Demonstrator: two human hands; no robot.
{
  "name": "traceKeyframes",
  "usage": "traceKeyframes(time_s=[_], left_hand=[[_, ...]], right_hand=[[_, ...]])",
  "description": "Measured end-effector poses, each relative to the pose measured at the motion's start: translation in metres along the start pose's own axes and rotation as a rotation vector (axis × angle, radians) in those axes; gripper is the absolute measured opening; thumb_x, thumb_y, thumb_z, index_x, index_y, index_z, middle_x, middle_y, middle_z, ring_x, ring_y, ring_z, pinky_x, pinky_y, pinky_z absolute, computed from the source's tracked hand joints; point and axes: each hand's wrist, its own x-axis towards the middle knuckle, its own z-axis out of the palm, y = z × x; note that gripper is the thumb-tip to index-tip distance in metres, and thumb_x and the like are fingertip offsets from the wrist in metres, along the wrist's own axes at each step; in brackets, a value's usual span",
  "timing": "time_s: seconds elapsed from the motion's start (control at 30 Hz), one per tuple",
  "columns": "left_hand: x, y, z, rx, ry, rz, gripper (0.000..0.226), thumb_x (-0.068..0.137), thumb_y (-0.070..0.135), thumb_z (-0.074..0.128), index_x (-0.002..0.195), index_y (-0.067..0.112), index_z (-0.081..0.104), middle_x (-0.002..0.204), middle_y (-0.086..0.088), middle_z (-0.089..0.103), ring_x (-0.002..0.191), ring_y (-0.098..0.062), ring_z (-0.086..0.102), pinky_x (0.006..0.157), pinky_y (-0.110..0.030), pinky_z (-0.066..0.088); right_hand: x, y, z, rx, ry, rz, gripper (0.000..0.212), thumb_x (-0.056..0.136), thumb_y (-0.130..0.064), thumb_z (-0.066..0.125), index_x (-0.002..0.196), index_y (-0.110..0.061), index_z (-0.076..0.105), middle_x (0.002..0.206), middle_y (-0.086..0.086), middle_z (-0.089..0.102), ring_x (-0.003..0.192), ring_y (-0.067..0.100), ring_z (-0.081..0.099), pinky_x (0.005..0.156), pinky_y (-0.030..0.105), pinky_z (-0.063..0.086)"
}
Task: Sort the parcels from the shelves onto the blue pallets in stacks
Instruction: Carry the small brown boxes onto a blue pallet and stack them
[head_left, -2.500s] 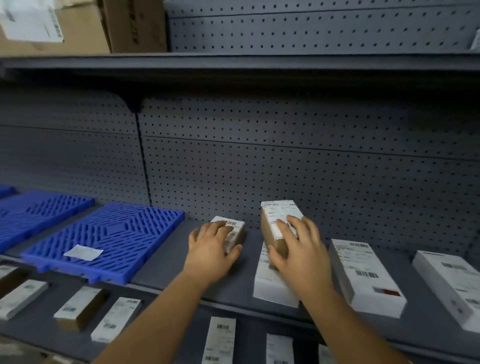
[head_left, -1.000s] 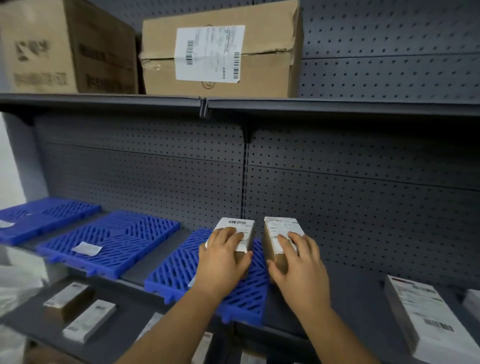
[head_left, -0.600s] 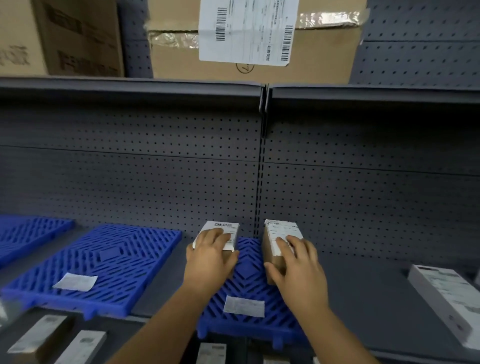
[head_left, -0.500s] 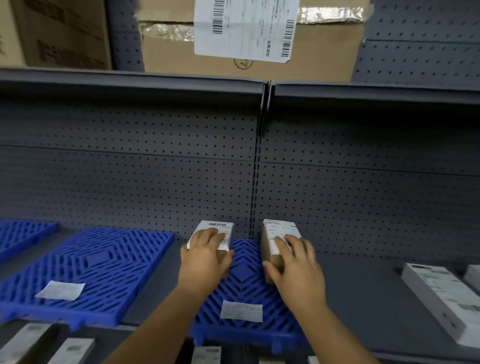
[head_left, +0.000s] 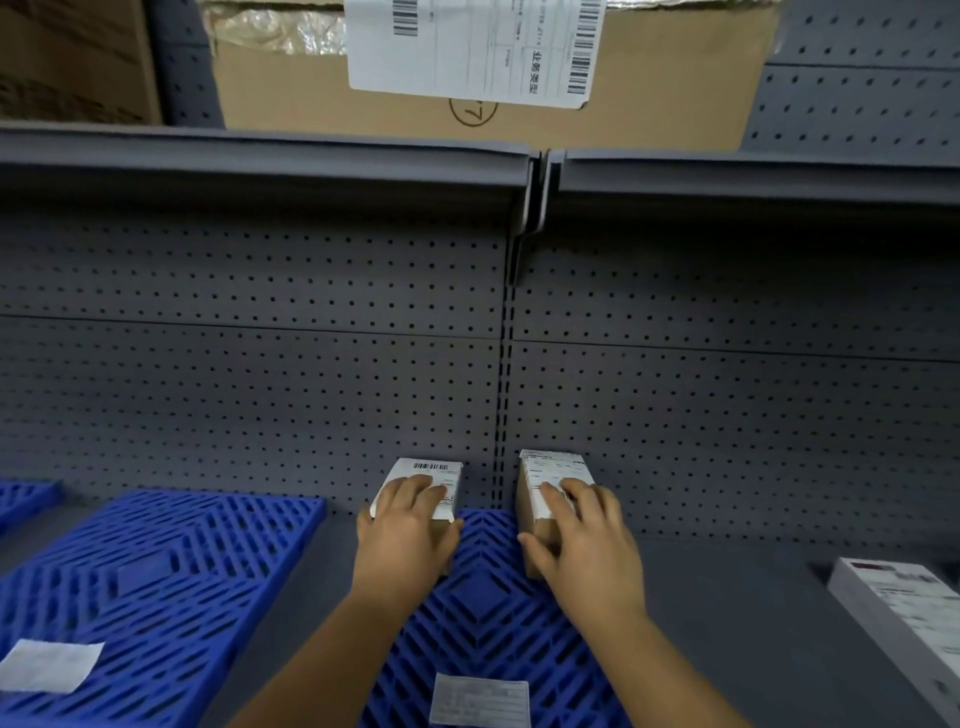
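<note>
Nearest the viewer, two bare forearms are reaching forward over a grey shelf. Below them a small white slip (head_left: 480, 701) is lying on the near edge of a blue pallet (head_left: 483, 618). Further in, the left hand (head_left: 405, 535) is resting palm down on a small cardboard parcel (head_left: 431, 480), fingers curling over its labelled top and thumb pressing its right side. Just beside it, the right hand (head_left: 587, 540) is gripping a second, taller parcel (head_left: 545, 480) from above, thumb on its left face, fingers draped across its white label. Both parcels are sitting at the back of this pallet, slightly apart, close to the perforated rear panel (head_left: 311, 389).

Judging by their size and how easily one hand is covering each, these boxes are probably light and stiff. The paper labels may be slick, so holding the bare cardboard sides looks safer than pinching the top.

To the left, a second blue pallet (head_left: 182, 571) is holding only a white slip (head_left: 49, 665). At the far right, a long white parcel (head_left: 904, 623) is lying on the bare shelf, well apart from the pallets.

Furthest away, on the upper shelf (head_left: 260, 161), a large cardboard carton (head_left: 649, 104) is standing with a barcode label hanging over its front.
</note>
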Motion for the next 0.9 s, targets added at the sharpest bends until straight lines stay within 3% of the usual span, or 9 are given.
traceKeyframes(time_s=[0.23, 0.4, 0.5, 0.63, 0.73, 0.9], left_hand=[[0.003, -0.004, 0.009, -0.013, -0.032, -0.005, 0.055, 0.09, 0.057, 0.047, 0.139, 0.031, 0.042, 0.147, 0.011, 0.033, 0.139, -0.01, 0.019, 0.109, -0.045, 0.027], [-0.001, -0.008, -0.001, -0.018, -0.052, 0.023, 0.065, 0.088, 0.064, 0.044, 0.144, 0.035, 0.031, 0.153, 0.013, 0.023, 0.143, -0.01, 0.012, 0.116, -0.049, 0.001], [-0.01, -0.008, -0.013, -0.008, -0.037, 0.055, 0.063, 0.089, 0.065, 0.038, 0.145, 0.035, 0.029, 0.155, 0.013, 0.02, 0.144, -0.008, 0.01, 0.116, -0.048, -0.008], [-0.026, -0.004, -0.025, -0.018, -0.027, 0.092, 0.066, 0.087, 0.07, 0.027, 0.143, 0.035, 0.032, 0.153, 0.013, 0.023, 0.143, -0.007, 0.013, 0.117, -0.046, -0.005], [-0.042, -0.001, -0.025, -0.053, 0.001, 0.15, 0.075, 0.081, 0.073, 0.016, 0.141, 0.033, 0.037, 0.151, 0.012, 0.029, 0.142, -0.009, 0.018, 0.117, -0.045, 0.0], [-0.077, 0.008, -0.018, -0.098, -0.03, 0.215, 0.071, 0.083, 0.073, 0.02, 0.139, 0.034, 0.04, 0.148, 0.011, 0.035, 0.14, -0.014, 0.026, 0.117, -0.049, 0.009]], right_hand=[[-0.002, 0.002, 0.009, -0.023, -0.02, 0.002, 0.059, 0.072, -0.055, 0.074, 0.122, -0.026, 0.062, 0.125, -0.003, 0.057, 0.117, 0.025, 0.049, 0.074, 0.04, 0.057], [-0.001, -0.003, -0.002, -0.049, -0.001, 0.019, 0.063, 0.071, -0.066, 0.067, 0.122, -0.032, 0.057, 0.129, -0.003, 0.053, 0.119, 0.026, 0.048, 0.095, 0.053, 0.045], [-0.007, -0.007, -0.013, -0.025, 0.026, 0.007, 0.059, 0.077, -0.066, 0.058, 0.123, -0.029, 0.057, 0.131, -0.002, 0.053, 0.122, 0.026, 0.047, 0.1, 0.055, 0.041], [-0.022, -0.013, -0.031, 0.01, 0.021, -0.032, 0.057, 0.084, -0.063, 0.044, 0.125, -0.026, 0.058, 0.134, 0.0, 0.052, 0.126, 0.025, 0.044, 0.107, 0.054, 0.035], [-0.041, -0.016, -0.044, 0.056, -0.004, -0.042, 0.055, 0.085, -0.059, 0.045, 0.126, -0.025, 0.058, 0.135, 0.0, 0.05, 0.128, 0.024, 0.043, 0.107, 0.049, 0.037], [-0.081, -0.012, -0.055, 0.042, -0.067, -0.047, 0.05, 0.085, -0.057, 0.049, 0.119, -0.023, 0.061, 0.13, 0.003, 0.053, 0.125, 0.027, 0.046, 0.102, 0.048, 0.043]])
